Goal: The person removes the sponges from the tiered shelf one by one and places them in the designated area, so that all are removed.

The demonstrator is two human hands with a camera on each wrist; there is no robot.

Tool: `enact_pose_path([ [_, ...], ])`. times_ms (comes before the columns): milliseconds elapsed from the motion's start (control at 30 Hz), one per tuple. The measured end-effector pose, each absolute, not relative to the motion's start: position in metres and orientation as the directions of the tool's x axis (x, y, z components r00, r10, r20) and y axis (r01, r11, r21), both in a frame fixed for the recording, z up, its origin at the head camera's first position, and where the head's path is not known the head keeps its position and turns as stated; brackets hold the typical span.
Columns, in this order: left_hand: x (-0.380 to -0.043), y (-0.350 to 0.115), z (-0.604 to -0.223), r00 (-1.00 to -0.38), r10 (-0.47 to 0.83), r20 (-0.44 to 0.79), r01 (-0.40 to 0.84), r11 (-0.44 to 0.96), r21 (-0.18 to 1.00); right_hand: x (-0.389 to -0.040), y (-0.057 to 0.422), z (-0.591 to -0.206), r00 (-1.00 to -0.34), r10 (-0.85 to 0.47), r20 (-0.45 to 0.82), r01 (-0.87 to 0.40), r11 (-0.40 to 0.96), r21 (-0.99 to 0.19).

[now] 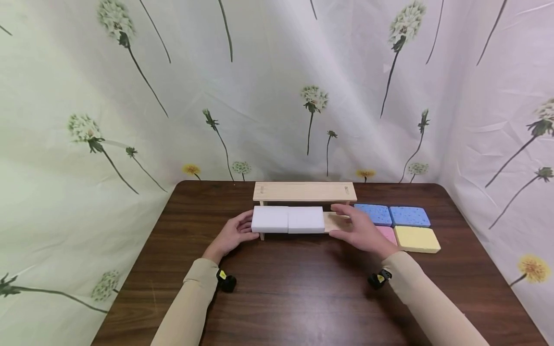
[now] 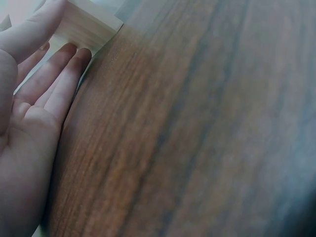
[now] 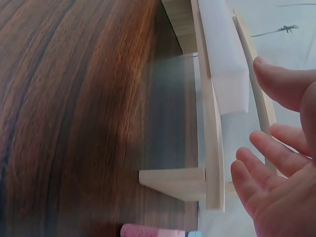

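Two white rectangular blocks, the left block (image 1: pixel 270 219) and the right block (image 1: pixel 306 220), lie end to end on the lower board (image 1: pixel 330 222) of a two-tier wooden rack (image 1: pixel 305 191). My left hand (image 1: pixel 229 235) is at the rack's left end, fingertips right beside the left block. In the left wrist view its fingers (image 2: pixel 59 91) extend toward the wooden end piece (image 2: pixel 91 24). Over the bare right end of the lower board, my right hand (image 1: pixel 361 230) has thumb and fingers spread, holding nothing. The right wrist view shows a gap between it and the white block (image 3: pixel 229 74).
Right of the rack lie two blue sponges (image 1: pixel 410 216), a yellow sponge (image 1: pixel 417 239) and a pink sponge (image 1: pixel 386 234), partly covered by my right hand. The rack stands near the back edge of the dark wooden table (image 1: pixel 285 288), before a flower-printed curtain (image 1: pixel 268 96).
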State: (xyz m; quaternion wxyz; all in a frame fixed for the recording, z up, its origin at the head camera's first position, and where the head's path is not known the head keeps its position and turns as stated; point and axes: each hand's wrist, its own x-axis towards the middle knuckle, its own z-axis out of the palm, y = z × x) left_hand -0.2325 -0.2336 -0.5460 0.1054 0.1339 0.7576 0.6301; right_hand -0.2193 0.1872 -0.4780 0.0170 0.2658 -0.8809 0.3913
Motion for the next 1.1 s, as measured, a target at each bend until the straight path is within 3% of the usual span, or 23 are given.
enact_pose_path([
  [633,-0.232,-0.234,-0.548,-0.942,0.335,-0.004,0.068,0.203,0.977,-0.224,0.169,-0.483,-0.858,-0.471,0.206,-0.484,0.605,-0.632],
  [1100,-0.232,-0.233,-0.547,-0.947,0.322,-0.003,0.065,0.202,0.977,-0.229,0.159,-0.478,-0.877,-0.467,0.109,-0.427,0.656,-0.623],
])
